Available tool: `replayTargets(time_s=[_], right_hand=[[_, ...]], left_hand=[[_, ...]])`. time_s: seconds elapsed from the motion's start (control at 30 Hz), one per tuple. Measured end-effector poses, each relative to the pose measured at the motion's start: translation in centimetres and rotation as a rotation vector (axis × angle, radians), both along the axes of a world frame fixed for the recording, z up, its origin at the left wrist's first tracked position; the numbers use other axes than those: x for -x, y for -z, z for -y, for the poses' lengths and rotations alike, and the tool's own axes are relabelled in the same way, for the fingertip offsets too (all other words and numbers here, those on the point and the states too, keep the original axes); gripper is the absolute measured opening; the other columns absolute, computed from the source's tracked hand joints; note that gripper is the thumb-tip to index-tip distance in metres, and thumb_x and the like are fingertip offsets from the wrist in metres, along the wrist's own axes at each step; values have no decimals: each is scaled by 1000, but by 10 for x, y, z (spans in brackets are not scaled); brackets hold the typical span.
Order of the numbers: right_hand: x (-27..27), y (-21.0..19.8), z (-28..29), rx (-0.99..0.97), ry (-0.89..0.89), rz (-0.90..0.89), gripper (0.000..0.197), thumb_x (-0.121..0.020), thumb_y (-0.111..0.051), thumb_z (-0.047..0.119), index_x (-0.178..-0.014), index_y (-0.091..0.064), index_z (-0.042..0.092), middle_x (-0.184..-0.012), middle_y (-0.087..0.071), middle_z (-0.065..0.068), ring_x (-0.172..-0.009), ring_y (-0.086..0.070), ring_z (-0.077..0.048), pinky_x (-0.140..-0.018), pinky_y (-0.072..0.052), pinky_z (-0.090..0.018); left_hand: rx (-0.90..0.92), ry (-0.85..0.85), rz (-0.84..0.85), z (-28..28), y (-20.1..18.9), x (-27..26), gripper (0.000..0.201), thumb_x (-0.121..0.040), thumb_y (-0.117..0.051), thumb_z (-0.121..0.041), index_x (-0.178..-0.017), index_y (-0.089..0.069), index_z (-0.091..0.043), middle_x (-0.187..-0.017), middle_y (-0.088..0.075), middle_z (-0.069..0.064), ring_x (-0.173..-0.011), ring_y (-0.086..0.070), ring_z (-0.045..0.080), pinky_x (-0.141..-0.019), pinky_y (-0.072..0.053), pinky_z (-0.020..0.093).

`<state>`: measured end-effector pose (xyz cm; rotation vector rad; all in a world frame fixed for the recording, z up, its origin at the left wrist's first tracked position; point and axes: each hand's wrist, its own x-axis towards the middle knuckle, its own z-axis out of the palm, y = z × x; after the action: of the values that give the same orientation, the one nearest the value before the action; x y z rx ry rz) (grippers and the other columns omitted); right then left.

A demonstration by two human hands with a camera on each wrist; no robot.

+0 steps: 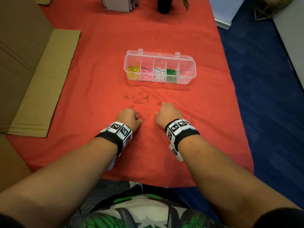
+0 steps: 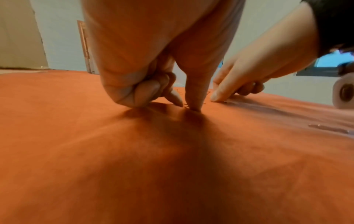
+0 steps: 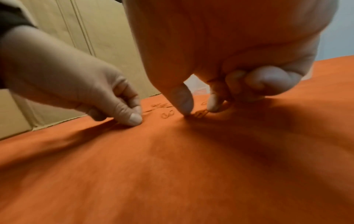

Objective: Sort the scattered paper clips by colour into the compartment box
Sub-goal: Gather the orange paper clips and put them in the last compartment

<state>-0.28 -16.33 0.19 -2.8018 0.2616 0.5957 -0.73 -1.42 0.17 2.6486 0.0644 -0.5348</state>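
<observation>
The clear compartment box [image 1: 187, 78] stands open on the red cloth [image 1: 98, 71], with yellow, pink, white and green clips in separate compartments. Several red paper clips [image 1: 137, 99] lie scattered in front of it, hard to tell from the cloth. My left hand [image 1: 138, 120] is curled down on the cloth; in the left wrist view its thumb and forefinger tips [image 2: 193, 106] meet around a thin red clip [image 2: 185, 106]. My right hand [image 1: 157, 115] is also curled down, and its thumb and forefinger pinch a red clip [image 3: 200, 113] lying on the cloth.
Flattened cardboard [image 1: 44, 83] lies along the left edge. A dark pot [image 1: 163, 4] and a stack of books [image 1: 118, 4] stand at the far end. Blue floor [image 1: 263, 79] drops off at the right. A tape roll [image 2: 344, 92] sits right of my hands.
</observation>
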Motion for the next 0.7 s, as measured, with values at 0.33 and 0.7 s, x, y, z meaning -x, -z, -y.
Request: replayTargets(time_s=[0.33, 0.7], right_hand=[[-8, -14, 24, -621, 250, -115, 15, -82, -43, 19, -81, -55, 10, -76, -57, -13, -64, -53, -25, -57, -41, -30], [17, -28, 48, -1523, 756, -151, 18, -88, -41, 22, -72, -48, 17, -54, -45, 2, -38, -34, -8, -36, -23, -16]], left_hand=[[560, -269, -312, 1, -18, -6, 19, -81, -42, -23, -64, -46, -13, -65, -46, 5, -58, -43, 19, -56, -38, 27], [1309, -573, -706, 20, -35, -9, 17, -79, -39, -18, -70, -52, -14, -52, -48, 0, -43, -43, 10, -39, -34, 13]])
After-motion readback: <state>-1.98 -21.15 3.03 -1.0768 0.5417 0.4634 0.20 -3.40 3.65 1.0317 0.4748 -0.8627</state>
